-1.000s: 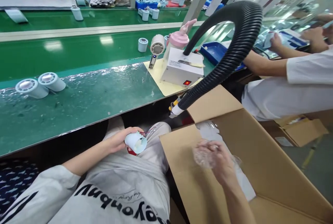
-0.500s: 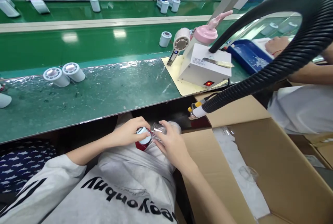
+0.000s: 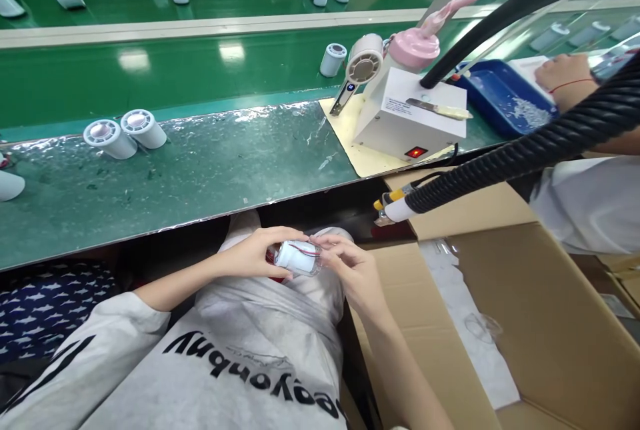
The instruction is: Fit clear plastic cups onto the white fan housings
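Note:
Over my lap, my left hand [image 3: 253, 255] is closed around the left end of a white cylindrical housing [image 3: 296, 257]. Red and black wires [image 3: 311, 251] run along its upper side. A clear plastic cover [image 3: 318, 266] surrounds the housing's right end, pinched by the fingers of my right hand [image 3: 354, 271]. How far the cover reaches over the housing is hard to make out. Something dark red shows beneath my left fingers, mostly hidden.
Two white cylinders [image 3: 124, 133] stand on the green bench [image 3: 215, 170]. A white machine [image 3: 413, 113] with a black ribbed hose [image 3: 500, 167] is at the right, beside a handheld fan [image 3: 363, 69]. An open carton [image 3: 545, 310] stands at my right; a co-worker's hand [image 3: 565, 77] is near a blue tray [image 3: 493, 100].
The clear cover, apart from the white housing before, now surrounds its right end. The housing has turned onto its side, and my hands have shifted slightly right. The view has tilted down.

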`<state>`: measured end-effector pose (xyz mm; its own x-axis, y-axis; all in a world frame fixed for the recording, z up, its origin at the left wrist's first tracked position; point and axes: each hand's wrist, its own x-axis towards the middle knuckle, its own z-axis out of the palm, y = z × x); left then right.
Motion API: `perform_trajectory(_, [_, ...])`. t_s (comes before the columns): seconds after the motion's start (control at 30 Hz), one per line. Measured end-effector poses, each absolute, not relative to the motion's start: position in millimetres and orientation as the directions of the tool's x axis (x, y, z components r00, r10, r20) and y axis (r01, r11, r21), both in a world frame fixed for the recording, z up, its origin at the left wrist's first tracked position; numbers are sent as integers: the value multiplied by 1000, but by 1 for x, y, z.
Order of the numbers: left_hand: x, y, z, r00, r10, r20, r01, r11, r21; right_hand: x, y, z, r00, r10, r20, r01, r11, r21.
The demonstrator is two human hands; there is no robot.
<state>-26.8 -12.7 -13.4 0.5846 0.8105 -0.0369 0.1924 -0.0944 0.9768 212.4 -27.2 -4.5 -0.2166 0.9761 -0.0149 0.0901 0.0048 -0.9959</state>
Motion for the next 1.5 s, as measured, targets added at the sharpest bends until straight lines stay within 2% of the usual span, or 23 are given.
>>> perform_trajectory(0.07, [-25,-16,-9,546,829,-124,112,75,991,216,-28,-3,-296,954,47,117,85,-990])
perform_trajectory(0.17, [-25,-21,-7,524,820,-230,0,270,963,221,-32,-4,-410,902,139,274,267,-924])
perform_trajectory(0.23, [-25,-23,-7,533,811,-242,-24,300,954,223,-37,-4,-432,888,156,332,317,-889])
perform_trajectory(0.37, [-30,-24,-5,569,796,-205,25,232,972,224,-43,-5,-424,891,162,301,308,-903])
perform_trajectory(0.5, [-33,-22,-1,606,792,-77,27,76,997,223,-45,-2,-395,910,123,215,222,-951])
perform_trajectory(0.67, [-35,-23,3,636,768,72,9,-101,995,222,-46,4,-383,924,-10,167,58,-984])
perform_trajectory(1.0, [-36,-26,9,660,740,125,41,-202,979,219,-48,5,-380,908,-177,48,-171,-984])
perform_trajectory(1.17, [-35,-26,10,668,736,110,65,-206,976,214,-48,6,-382,898,-217,-8,-239,-971])
perform_trajectory(1.33, [-35,-27,10,674,727,135,49,-227,973,208,-46,9,-397,871,-289,-90,-350,-932])
perform_trajectory(1.5, [-36,-27,10,681,725,102,64,-197,978,206,-48,5,-417,817,-399,-97,-476,-874])
